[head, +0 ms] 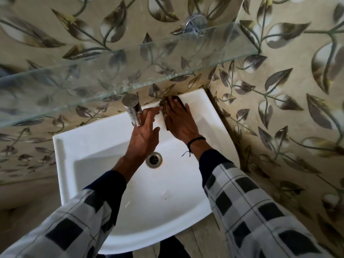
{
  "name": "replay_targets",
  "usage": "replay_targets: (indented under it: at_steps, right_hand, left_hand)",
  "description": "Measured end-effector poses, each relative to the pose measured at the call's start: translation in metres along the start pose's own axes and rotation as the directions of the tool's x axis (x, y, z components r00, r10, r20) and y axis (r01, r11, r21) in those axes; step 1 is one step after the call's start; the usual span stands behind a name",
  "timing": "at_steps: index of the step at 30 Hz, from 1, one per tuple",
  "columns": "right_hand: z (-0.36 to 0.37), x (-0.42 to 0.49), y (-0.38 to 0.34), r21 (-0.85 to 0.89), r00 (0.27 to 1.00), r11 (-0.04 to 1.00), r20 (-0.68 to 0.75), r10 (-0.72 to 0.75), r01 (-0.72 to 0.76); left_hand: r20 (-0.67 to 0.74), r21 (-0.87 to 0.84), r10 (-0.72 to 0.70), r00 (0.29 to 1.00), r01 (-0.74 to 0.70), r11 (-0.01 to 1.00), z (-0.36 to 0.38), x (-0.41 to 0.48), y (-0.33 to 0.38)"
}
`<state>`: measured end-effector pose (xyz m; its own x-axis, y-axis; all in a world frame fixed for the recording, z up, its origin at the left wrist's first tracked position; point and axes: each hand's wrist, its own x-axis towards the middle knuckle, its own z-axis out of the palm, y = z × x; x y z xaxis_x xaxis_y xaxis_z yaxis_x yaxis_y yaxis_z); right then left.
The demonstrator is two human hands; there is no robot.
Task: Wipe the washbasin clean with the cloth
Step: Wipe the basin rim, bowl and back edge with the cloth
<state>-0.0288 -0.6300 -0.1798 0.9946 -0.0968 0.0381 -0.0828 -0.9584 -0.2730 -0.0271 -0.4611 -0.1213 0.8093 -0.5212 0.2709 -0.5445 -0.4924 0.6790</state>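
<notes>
Head view: right fingers [176,107] flat on cloth [162,106], left fingers [151,112] straight and empty beside tap [133,108], glass shelf [111,71] above washbasin [89,146].

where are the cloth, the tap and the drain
cloth [162,107] head view, on its dark left edge
tap [132,108] head view, on the upright metal body
drain [154,159] head view, on the middle of the metal grate

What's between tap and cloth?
The left hand, fingers on the basin ledge, lies between tap and cloth. Head view.
</notes>
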Motion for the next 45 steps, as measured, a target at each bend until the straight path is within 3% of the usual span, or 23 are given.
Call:
replay_targets:
  at_steps: [4, 6, 10, 15, 21, 26, 31, 37, 42, 45]
  right_hand:
    - [0.0, -0.014, 0.017, -0.086, 0.972, 0.97, 0.066, -0.224, 0.229]
    - [-0.006, -0.009, 0.025, -0.137, 0.979, 0.97, 0.061, -0.195, 0.202]
    - [-0.005, -0.001, -0.006, -0.045, 0.998, 0.999, 0.061, -0.016, 0.019]
    - [-0.001, -0.02, 0.003, -0.121, 0.972, 0.967, 0.098, -0.212, 0.223]
    - [-0.006, 0.001, -0.013, -0.045, 0.995, 0.998, 0.096, -0.039, 0.044]
    - [-0.006, -0.007, 0.002, -0.107, 0.96, 0.958, 0.117, -0.253, 0.266]
    - [-0.002, 0.002, -0.018, -0.033, 0.98, 0.985, 0.114, -0.164, 0.168]
    - [-0.009, -0.003, -0.003, -0.112, 0.936, 0.938, 0.172, -0.306, 0.327]
    - [0.001, 0.002, -0.033, -0.049, 0.979, 0.985, 0.127, -0.157, 0.164]
    - [-0.006, -0.002, -0.022, -0.09, 0.955, 0.962, 0.174, -0.241, 0.259]
  left_hand:
    - [0.016, 0.068, 0.033, 0.999, -0.034, 0.997, 0.0, 0.0, -0.002]
    - [0.01, 0.095, 0.058, 0.998, -0.058, 0.994, -0.001, 0.0, -0.001]
    - [-0.016, 0.091, 0.058, 0.998, -0.057, 0.994, 0.002, -0.001, -0.002]
    - [-0.025, 0.036, 0.08, 0.997, -0.079, 0.996, -0.004, 0.001, -0.004]
    - [-0.04, 0.122, 0.078, 0.996, -0.073, 0.99, -0.006, -0.02, -0.003]
    - [-0.048, 0.102, 0.045, 0.998, -0.039, 0.994, -0.006, -0.019, -0.006]
    - [-0.057, 0.079, 0.061, 0.997, -0.056, 0.995, -0.004, -0.02, -0.006]
    - [-0.047, 0.082, 0.089, 0.995, -0.085, 0.993, -0.006, -0.02, -0.008]
    - [-0.043, 0.064, 0.053, 0.998, -0.051, 0.997, -0.005, -0.021, -0.009]
    - [-0.04, 0.061, 0.083, 0.996, -0.081, 0.995, -0.007, -0.02, -0.009]
